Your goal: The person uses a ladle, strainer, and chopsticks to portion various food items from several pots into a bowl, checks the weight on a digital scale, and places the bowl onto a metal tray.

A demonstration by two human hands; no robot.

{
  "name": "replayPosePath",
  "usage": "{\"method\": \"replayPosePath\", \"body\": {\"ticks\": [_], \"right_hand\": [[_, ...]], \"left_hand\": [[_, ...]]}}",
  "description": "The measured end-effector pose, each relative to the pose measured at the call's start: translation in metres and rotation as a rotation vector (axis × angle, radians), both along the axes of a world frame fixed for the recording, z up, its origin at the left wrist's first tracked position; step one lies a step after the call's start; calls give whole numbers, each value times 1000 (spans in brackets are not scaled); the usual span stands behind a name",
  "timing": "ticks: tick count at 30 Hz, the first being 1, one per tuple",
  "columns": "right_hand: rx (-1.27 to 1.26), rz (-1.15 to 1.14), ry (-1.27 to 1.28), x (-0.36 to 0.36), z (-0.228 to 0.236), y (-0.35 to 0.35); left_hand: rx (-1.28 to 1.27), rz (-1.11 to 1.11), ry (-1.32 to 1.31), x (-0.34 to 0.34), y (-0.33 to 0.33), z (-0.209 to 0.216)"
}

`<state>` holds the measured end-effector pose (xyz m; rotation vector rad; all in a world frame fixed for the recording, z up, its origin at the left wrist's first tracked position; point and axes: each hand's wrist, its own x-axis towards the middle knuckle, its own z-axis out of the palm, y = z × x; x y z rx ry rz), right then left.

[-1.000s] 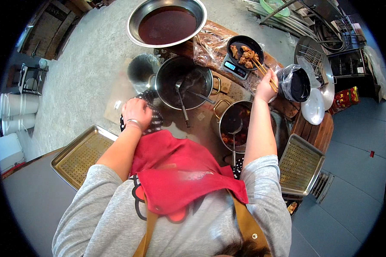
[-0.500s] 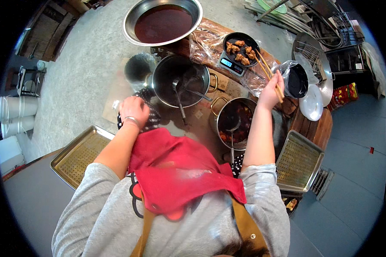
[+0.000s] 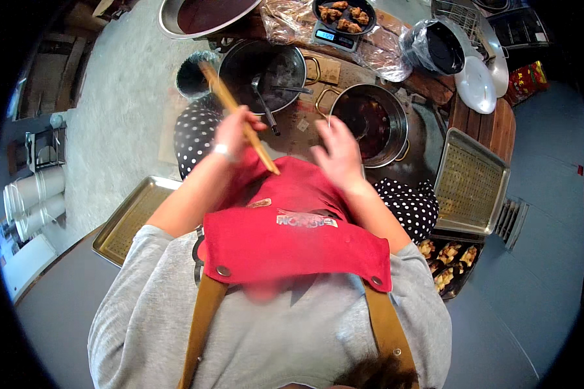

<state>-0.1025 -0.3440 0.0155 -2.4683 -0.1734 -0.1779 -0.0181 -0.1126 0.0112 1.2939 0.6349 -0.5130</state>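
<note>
Spreading across the lower frame, a grey floor carries two perforated trays (image 3: 468, 185) left and right. Centre frame, the left hand (image 3: 235, 133) is clenched around wooden chopsticks (image 3: 239, 115) slanting toward upper left; the right hand (image 3: 336, 153) hangs released beside them. Beyond, a steel pot (image 3: 372, 120) stands on the wooden surface (image 3: 483, 123).

The person wears a grey long-sleeved top, a red apron bib (image 3: 295, 243) on tan leather straps (image 3: 201, 324), and polka-dot trousers.
</note>
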Motion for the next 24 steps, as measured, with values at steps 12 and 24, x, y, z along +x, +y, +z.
{"method": "replayPosePath", "body": {"ticks": [12,24], "right_hand": [[383,-758,884,-92,-168,-114],[-465,-560,745,-59,-122,-146]], "left_hand": [[516,-38,-218,-6,101,3],[458,70,-217,5,110,-15]]}}
